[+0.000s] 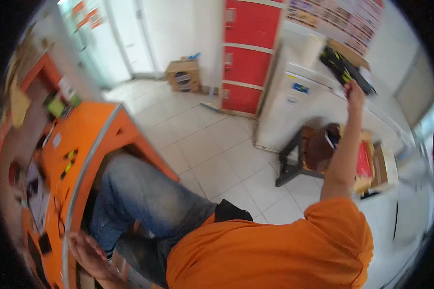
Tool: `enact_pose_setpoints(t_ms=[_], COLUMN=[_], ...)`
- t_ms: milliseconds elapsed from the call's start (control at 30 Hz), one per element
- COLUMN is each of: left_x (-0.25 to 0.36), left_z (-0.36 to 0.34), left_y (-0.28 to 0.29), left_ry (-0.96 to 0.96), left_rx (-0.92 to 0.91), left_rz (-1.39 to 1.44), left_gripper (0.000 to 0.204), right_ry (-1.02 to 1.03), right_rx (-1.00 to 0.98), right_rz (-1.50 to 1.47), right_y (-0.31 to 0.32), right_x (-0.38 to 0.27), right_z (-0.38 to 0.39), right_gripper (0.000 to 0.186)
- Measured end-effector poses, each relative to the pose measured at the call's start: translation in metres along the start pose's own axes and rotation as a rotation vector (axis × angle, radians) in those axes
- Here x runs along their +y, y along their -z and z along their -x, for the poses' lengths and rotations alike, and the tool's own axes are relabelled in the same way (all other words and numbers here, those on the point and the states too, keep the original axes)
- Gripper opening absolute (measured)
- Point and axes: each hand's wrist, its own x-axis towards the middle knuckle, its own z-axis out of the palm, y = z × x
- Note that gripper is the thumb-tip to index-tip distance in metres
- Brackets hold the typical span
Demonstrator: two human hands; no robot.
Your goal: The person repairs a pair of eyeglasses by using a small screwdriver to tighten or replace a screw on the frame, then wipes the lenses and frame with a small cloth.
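Right hand (355, 90) raised, closed on the near edge of a black pack (346, 67) with yellow-green markings. Pack resting on top of the white cabinet (304, 113), not yet lifted clear as far as visible; blur hides the exact finger grip. White roll (312, 49) upright on the cabinet, just left of the pack. Left hand (86, 251) well left of the cabinet, open with fingers spread, flat against the rim of the orange bench (89, 130); holding nothing. Stool (294, 161) at the foot of the cabinet, carrying a brown round thing, kind unclear. Red lockers (248, 53) left of the cabinet.

Progress, as judged: reach complete, grasp made; pack not yet brought off the cabinet. Lift and carry remaining. Small parts on the bench untouched.
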Motion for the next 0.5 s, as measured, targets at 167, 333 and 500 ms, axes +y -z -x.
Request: enact_pose_setpoints(t_ms=[167, 333, 500], left_x=[-0.002, -0.004, -0.006], left_z=[-0.001, 0.016, 0.040], left_y=[-0.027, -0.021, 0.011], left_ry=[0.240, 0.163, 0.145], left_rx=[-0.031, -0.075, 0.005], left_rz=[0.161, 0.494, 0.708], left_gripper=[0.010, 0.016, 0.017], right_ry=[0.568, 0.527, 0.438], right_rx=[-0.333, -0.906, -1.580], right_rz=[0.539, 0.118, -0.193], right_y=[-0.064, -0.182, -0.251], right_x=[-0.067, -0.146, -0.181], right_z=[0.075, 0.244, 0.431], right_gripper=[0.040, 0.027, 0.013])
